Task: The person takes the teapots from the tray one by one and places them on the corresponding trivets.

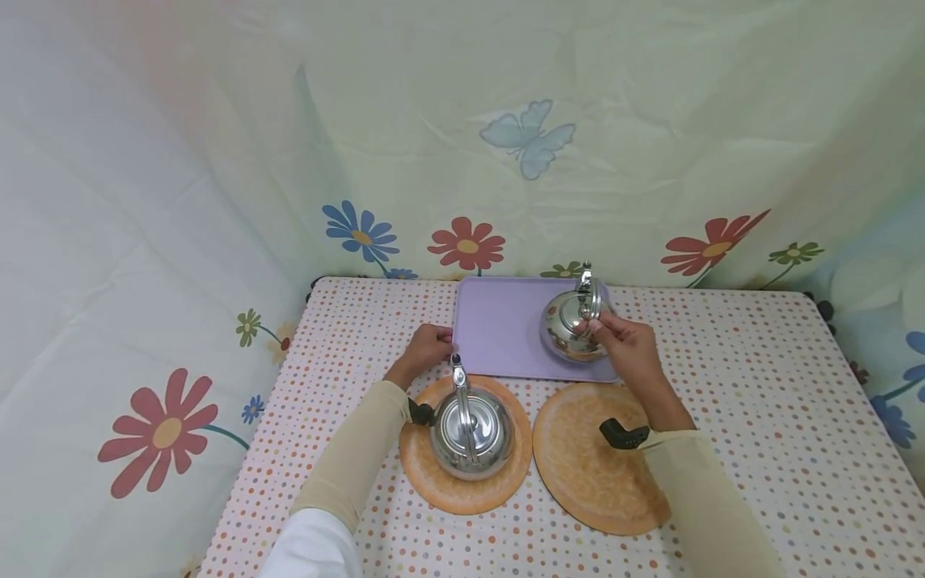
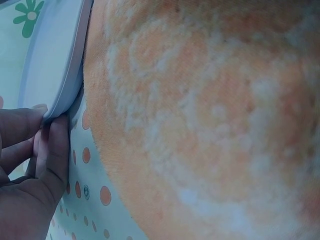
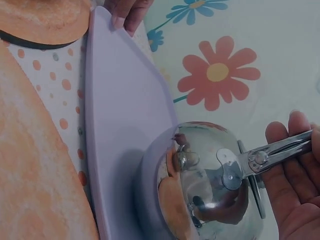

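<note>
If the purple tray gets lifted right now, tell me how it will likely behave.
The purple tray is probably stiff, judging by its flat bed and raised rim. It would likely dip on the right, since the steel kettle stands toward that end. Its smooth-looking surface may also let the steel kettle slide.

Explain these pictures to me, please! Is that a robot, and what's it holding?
No robot here: the left grip and right grip are a person's own bare hands. The widest picture comes from a camera on the person's head, looking down. The other two come from cameras worn on each wrist. On the spotted cloth lie a purple tray and two round orange mats. One shiny kettle sits on the left mat. The left grip pinches the tray near a corner. The right grip holds a second kettle by its handle, over the tray's right side.
</note>
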Demonstrator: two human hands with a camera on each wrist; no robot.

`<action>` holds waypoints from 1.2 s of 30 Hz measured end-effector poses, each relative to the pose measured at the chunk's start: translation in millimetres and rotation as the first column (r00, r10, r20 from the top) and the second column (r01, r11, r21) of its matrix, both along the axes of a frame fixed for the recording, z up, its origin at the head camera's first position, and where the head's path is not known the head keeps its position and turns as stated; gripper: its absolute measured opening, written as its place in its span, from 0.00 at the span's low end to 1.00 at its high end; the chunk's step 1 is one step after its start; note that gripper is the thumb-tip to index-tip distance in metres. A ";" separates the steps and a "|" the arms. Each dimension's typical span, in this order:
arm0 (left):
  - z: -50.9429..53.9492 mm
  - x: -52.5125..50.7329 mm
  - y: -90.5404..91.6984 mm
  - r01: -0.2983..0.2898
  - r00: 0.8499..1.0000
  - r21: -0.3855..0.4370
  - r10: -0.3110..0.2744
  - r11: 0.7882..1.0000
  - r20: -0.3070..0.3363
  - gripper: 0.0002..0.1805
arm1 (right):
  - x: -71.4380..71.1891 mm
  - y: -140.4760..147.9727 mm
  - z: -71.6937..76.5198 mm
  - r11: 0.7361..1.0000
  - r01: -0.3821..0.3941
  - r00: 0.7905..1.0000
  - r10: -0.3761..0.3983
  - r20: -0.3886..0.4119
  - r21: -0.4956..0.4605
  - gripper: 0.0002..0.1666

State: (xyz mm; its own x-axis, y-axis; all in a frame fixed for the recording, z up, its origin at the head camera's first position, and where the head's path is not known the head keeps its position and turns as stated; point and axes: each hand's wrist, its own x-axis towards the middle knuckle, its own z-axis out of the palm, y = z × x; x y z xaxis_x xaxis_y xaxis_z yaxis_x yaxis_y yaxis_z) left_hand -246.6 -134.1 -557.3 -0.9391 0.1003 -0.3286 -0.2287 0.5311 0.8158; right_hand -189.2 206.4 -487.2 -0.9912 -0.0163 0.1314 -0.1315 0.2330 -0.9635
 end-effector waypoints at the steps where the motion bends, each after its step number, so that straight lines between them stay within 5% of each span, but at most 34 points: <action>1: -0.1 0.4 -0.4 -0.002 1.000 0.002 0.002 1.000 0.004 0.23 | 0.8 0.2 1.3 1.000 0.001 1.000 -0.001 -0.004 0.005 0.20; 14: 2.1 2.6 -1.4 -0.007 1.000 -0.001 0.007 1.000 -0.027 0.22 | 22.1 9.3 13.6 0.992 -0.027 0.998 0.034 -0.057 0.121 0.17; 36: 2.3 3.0 1.6 0.012 0.999 0.008 -0.012 1.000 -0.034 0.22 | 59.1 20.6 30.3 0.990 -0.070 0.988 0.085 -0.128 0.119 0.13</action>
